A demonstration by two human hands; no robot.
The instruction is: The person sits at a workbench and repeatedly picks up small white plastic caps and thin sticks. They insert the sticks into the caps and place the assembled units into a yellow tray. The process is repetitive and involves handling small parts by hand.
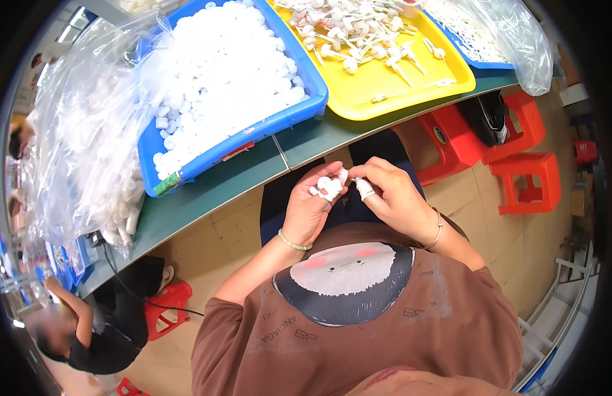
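Observation:
Over my lap, just in front of the table edge, my left hand (307,204) is cupped around several small white plastic parts (329,187), some round and cap-like. Its fingertips hold one of them up toward the other hand. My right hand (399,201) meets it from the right, thumb and fingers pinched together close to that part. What lies between the right fingertips is too small to make out. A white covering (364,189) wraps one digit of the right hand.
A blue tray (253,135) heaped with small white caps stands on the green table (207,198). Right of it, a yellow tray (378,105) holds white parts with thin stems. Clear plastic bags (88,132) lie at left. Red stools (527,185) stand right; another person (101,330) sits lower left.

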